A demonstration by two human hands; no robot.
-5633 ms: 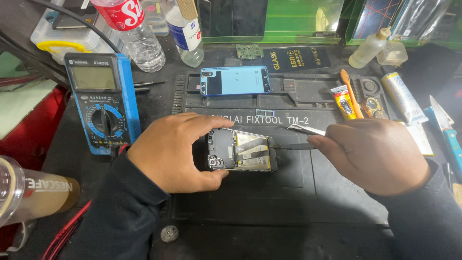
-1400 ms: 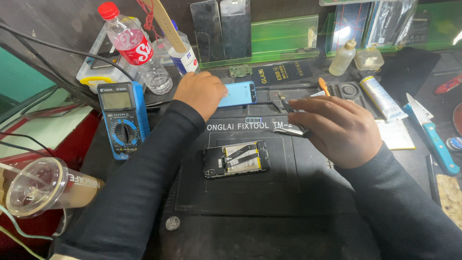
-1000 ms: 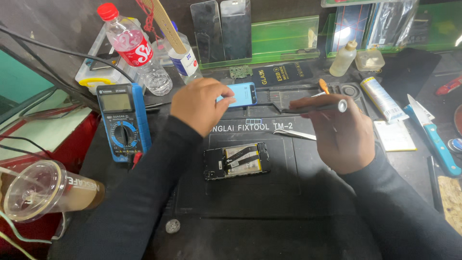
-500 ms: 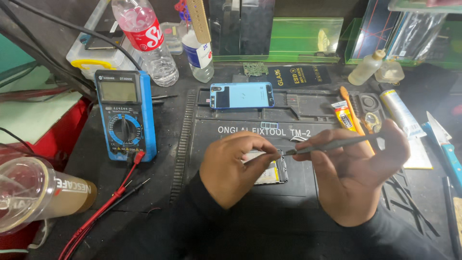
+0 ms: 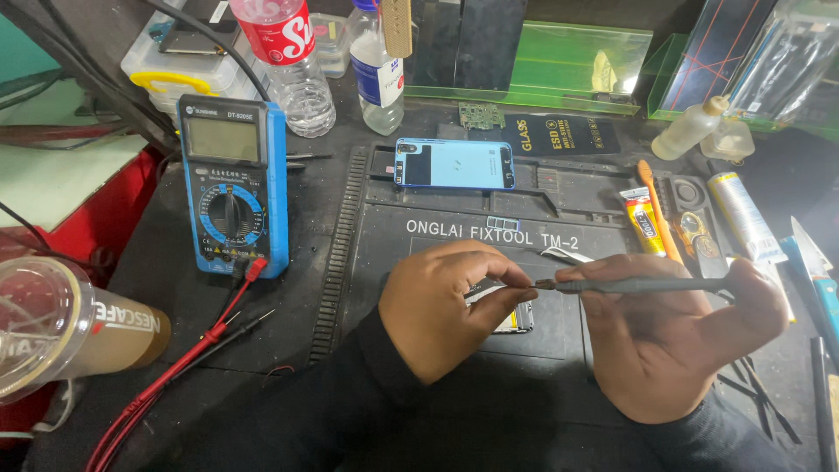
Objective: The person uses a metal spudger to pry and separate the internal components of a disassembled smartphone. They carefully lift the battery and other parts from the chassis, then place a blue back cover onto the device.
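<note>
Evidently the work is fine driver work on an opened phone (image 5: 511, 315), which lies on the black mat (image 5: 454, 411) near the middle of the surface, mostly hidden under the left hand (image 5: 441, 319). That hand's grip is closed over the phone, fingers curled on its edge and pinning it flat. The right hand (image 5: 677, 341) has its grip clamped on a slim grey screwdriver (image 5: 629, 285), thumb and fingers wrapped around the shaft, with the tip pointing left at the left fingertips — whether it touches a screw, I cannot tell.

To do this well, I judge the tool should stand squarely on the screw head rather than lie nearly level as it does, with light downward pressure and turns from the fingertips only. The left hand should hold the phone by its frame, clear of the exposed board.

The mat looks rubbery, matt and ribbed along its left edge, with moulded trays at the back. A pale blue back cover (image 5: 454, 163) — smooth and glossy — rests there. Metal tweezers (image 5: 564, 254) lie just beside the hands. A blue multimeter (image 5: 232, 188) stands to the left, its red and black leads (image 5: 201, 341) trailing forward.
</note>
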